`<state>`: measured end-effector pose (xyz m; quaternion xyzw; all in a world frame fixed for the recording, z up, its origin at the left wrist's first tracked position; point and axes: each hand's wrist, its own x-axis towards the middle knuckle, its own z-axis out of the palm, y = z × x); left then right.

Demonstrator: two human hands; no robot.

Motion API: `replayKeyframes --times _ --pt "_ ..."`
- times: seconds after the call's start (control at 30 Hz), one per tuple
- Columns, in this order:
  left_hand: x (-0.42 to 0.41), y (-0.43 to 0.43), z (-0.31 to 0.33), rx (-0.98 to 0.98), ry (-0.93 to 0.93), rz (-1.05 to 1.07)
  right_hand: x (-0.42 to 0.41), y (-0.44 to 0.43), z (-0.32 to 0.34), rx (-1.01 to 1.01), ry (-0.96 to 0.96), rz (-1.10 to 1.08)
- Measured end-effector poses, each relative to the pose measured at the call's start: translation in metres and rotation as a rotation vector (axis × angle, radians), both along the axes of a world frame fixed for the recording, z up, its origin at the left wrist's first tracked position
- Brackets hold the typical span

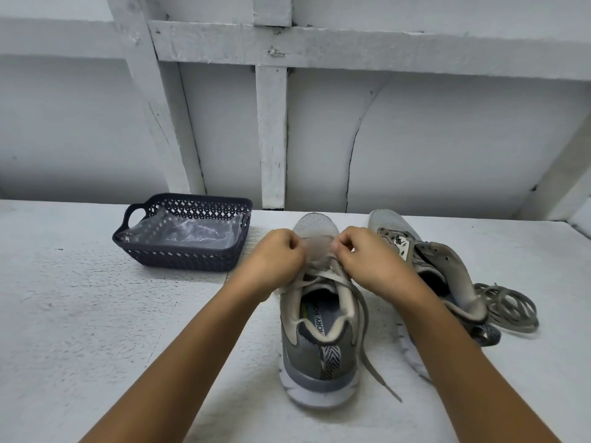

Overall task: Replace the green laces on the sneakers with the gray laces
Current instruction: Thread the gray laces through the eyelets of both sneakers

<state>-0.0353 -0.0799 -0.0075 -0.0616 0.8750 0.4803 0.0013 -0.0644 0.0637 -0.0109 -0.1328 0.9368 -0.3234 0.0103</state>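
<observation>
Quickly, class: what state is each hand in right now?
Left hand: closed, fingers pinching the lace.
Right hand: closed, pinching the same lace.

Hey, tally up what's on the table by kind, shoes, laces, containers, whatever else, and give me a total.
Sneakers: 2 (left sneaker, right sneaker)
Laces: 2 (threaded lace, loose lace)
Baskets: 1 (basket)
Plastic bags: 1 (plastic bag, inside the basket)
Total: 6

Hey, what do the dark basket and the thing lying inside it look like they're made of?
The basket looks like moulded plastic, matte and dark: uniform lattice walls with a moulded handle. Inside lies what seems to be a thin clear plastic bag: see-through, crinkled, with glossy highlights.
</observation>
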Motion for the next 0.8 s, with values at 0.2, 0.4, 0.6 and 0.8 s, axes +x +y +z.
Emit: replayKeyframes --times 0.2,0.4,0.6,0.8 --pt "0.008 -0.002 -0.021 0.564 -0.048 0.272 0.008 0.001 -0.019 -0.285 -0.024 -0.218" --pt "0.022 -0.001 -0.023 0.344 0.190 0.203 0.022 0.004 -0.013 -0.377 0.084 -0.171" --pt "0.032 0.002 -0.029 -0.157 0.471 0.004 0.039 -0.002 -0.010 -0.136 0.231 -0.060" --pt "0.031 0.012 -0.031 -0.091 0.582 0.146 0.042 -0.015 -0.010 -0.091 0.313 -0.130"
